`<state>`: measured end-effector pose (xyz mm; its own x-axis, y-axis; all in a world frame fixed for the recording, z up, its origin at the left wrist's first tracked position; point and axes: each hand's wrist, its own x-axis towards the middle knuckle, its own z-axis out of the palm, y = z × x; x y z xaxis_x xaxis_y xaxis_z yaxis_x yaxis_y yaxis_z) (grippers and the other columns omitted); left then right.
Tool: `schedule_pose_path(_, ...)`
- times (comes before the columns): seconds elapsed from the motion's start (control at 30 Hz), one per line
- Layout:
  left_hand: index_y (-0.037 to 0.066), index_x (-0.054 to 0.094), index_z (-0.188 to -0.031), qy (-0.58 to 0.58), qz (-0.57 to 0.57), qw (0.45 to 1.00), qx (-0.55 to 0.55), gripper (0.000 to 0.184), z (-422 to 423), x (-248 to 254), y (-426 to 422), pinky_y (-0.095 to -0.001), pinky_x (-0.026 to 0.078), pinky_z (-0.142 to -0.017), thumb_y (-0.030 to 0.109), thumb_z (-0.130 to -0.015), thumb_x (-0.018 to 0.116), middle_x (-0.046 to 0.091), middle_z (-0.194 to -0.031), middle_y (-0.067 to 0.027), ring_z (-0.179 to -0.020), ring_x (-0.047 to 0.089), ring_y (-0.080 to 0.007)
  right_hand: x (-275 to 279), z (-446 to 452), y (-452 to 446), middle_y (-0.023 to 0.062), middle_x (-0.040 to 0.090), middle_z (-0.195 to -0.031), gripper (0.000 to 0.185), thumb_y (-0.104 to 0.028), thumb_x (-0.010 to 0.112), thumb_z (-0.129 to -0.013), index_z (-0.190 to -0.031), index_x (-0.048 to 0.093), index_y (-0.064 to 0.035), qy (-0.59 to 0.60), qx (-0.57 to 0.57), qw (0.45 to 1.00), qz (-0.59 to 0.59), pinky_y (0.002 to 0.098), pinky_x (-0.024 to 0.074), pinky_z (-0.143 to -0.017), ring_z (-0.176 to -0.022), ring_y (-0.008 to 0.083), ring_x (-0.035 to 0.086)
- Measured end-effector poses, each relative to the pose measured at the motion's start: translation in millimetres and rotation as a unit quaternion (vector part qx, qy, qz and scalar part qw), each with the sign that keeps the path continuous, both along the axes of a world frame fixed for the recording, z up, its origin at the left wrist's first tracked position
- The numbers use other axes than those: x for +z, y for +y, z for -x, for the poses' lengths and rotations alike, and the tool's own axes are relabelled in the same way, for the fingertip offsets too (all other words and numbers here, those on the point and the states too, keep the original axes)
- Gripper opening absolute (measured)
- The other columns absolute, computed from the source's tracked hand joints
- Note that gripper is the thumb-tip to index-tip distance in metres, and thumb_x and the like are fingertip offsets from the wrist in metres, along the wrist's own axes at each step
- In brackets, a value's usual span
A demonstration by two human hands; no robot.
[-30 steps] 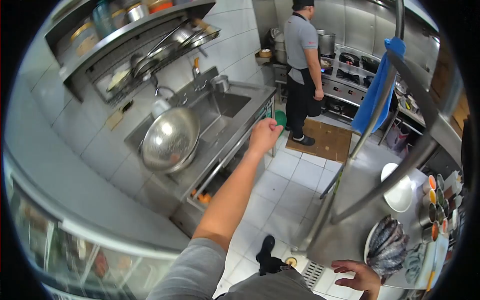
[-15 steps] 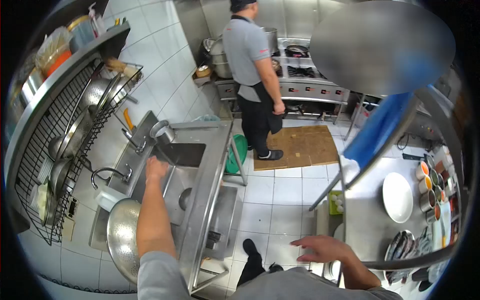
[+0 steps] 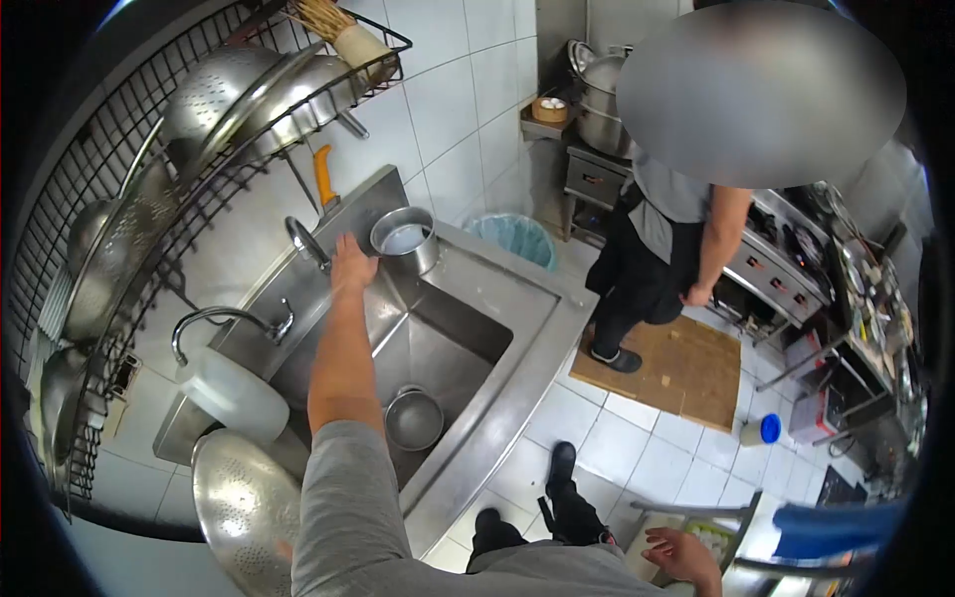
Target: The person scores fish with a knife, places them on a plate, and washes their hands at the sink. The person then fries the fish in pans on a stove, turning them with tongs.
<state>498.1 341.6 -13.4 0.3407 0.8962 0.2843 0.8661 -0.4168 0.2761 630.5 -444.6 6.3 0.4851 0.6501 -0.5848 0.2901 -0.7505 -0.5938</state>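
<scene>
My left hand [image 3: 352,266] reaches over the back of the steel sink [image 3: 448,343], close to a faucet [image 3: 306,242] and just left of a steel pot [image 3: 405,240] with something pale inside. Its fingers are extended and nothing shows in them. Low at the right, my right hand [image 3: 680,555] hangs in the air with fingers apart, holding nothing, near a green tray [image 3: 711,537]. A small round strainer [image 3: 414,419] lies in the basin. Left of my forearm are a large perforated colander [image 3: 244,507] and a white jug [image 3: 234,393] beneath a curved faucet.
A wire rack [image 3: 129,234] with colanders and pans hangs over the sink. Beyond the sink is a lined bin [image 3: 512,240]. A co-worker [image 3: 652,249] stands on a brown mat [image 3: 686,373] by the stove [image 3: 771,269]. A blue cloth [image 3: 836,530] hangs at lower right.
The view has turned toward the sink and come closer to it. My left hand has moved over the sink to beside the pot and faucet. The co-worker now appears farther right.
</scene>
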Motion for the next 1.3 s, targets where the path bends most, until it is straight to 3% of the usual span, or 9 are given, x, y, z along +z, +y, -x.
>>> schedule_pose_path(0.17,-0.001,0.055,-0.135,0.150,0.071,0.986,-0.021,0.064,-14.4,-0.4,17.1,-0.0461,0.045,-0.108,0.034,-0.084,0.070,0.052,-0.145,-0.0212,-0.130,0.053,-0.0372,-8.0,-122.9,68.5,0.0176,0.073,-0.109,0.044,-0.023,0.078,-0.085,-0.122,0.067,-0.0007,-0.017,0.063,0.998,-0.016,0.0370,0.0581,-0.082,-0.094,0.0269,0.074)
schedule_pose_path(0.33,0.001,0.069,-0.099,-0.040,0.157,0.986,0.038,0.034,27.8,-23.7,-30.2,-0.0416,0.054,-0.090,0.033,-0.088,0.068,0.071,-0.103,-0.0169,-0.097,0.068,-0.0322,12.6,-228.7,136.3,0.0174,0.074,-0.108,0.045,-0.024,0.078,-0.084,-0.122,0.067,-0.0010,-0.040,0.118,0.988,-0.085,0.0393,0.0583,-0.081,-0.093,0.0295,0.073)
schedule_pose_path(0.5,0.011,0.061,-0.075,-0.553,0.407,0.686,0.240,0.030,40.8,-6.1,-62.1,-0.0371,0.055,-0.075,0.033,-0.094,0.069,0.064,-0.077,-0.0027,-0.068,0.062,-0.0216,5.9,-278.2,183.4,0.0175,0.073,-0.108,0.047,-0.025,0.078,-0.085,-0.124,0.066,-0.0023,-0.036,0.176,0.977,-0.113,0.0398,0.0578,-0.079,-0.092,0.0306,0.073)
schedule_pose_path(0.73,0.016,0.057,-0.079,-0.678,0.428,0.561,0.207,0.023,72.9,-12.2,-5.1,-0.0513,0.050,-0.082,0.029,-0.098,0.059,0.051,-0.071,-0.0013,-0.069,0.055,-0.0200,1.7,-277.4,218.2,0.0170,0.073,-0.109,0.048,-0.030,0.076,-0.087,-0.126,0.065,-0.0039,-0.013,0.260,0.959,-0.113,0.0392,0.0570,-0.083,-0.096,0.0290,0.073)
schedule_pose_path(0.87,0.016,0.058,-0.074,-0.549,0.405,0.648,0.339,0.024,58.2,12.5,-5.4,-0.0506,0.048,-0.081,0.030,-0.094,0.059,0.049,-0.074,-0.0024,-0.064,0.050,-0.0213,-3.6,-277.2,205.9,0.0166,0.073,-0.111,0.050,-0.031,0.077,-0.085,-0.126,0.065,-0.0039,-0.015,0.260,0.962,-0.079,0.0395,0.0571,-0.084,-0.098,0.0293,0.073)
schedule_pose_path(0.93,0.012,0.067,-0.083,-0.170,0.335,0.895,0.242,0.024,73.7,-22.3,15.2,-0.0451,0.053,-0.083,0.034,-0.090,0.062,0.062,-0.089,-0.0076,-0.077,0.060,-0.0234,-9.5,-279.5,198.8,0.0164,0.073,-0.111,0.051,-0.032,0.077,-0.085,-0.126,0.065,-0.0038,-0.018,0.265,0.963,-0.053,0.0397,0.0571,-0.084,-0.098,0.0294,0.073)
schedule_pose_path(1.0,0.010,0.073,-0.089,0.294,0.211,0.930,0.062,0.029,74.9,-29.5,27.1,-0.0415,0.055,-0.085,0.038,-0.089,0.064,0.069,-0.098,-0.0115,-0.088,0.066,-0.0252,-11.3,-278.8,198.3,0.0164,0.073,-0.112,0.052,-0.033,0.077,-0.085,-0.127,0.065,-0.0040,-0.015,0.273,0.960,-0.053,0.0397,0.0571,-0.084,-0.099,0.0294,0.072)
schedule_pose_path(1.1,0.010,0.078,-0.102,0.195,0.391,0.887,0.153,0.056,46.2,18.4,2.8,-0.0416,0.052,-0.091,0.060,-0.093,0.053,0.073,-0.110,-0.0139,-0.100,0.070,-0.0293,-5.3,-275.2,204.2,0.0166,0.072,-0.114,0.052,-0.034,0.076,-0.086,-0.127,0.065,-0.0042,-0.020,0.272,0.961,-0.048,0.0398,0.0568,-0.085,-0.100,0.0289,0.072)
schedule_pose_path(1.3,-0.001,0.073,-0.094,0.026,0.086,0.987,0.136,0.061,81.7,-61.8,53.2,-0.0402,0.054,-0.074,0.051,-0.102,0.044,0.073,-0.093,-0.0161,-0.072,0.067,-0.0302,0.1,-261.9,222.0,0.0176,0.071,-0.118,0.053,-0.037,0.073,-0.089,-0.130,0.063,-0.0043,-0.025,0.293,0.954,-0.054,0.0398,0.0560,-0.087,-0.102,0.0292,0.071)
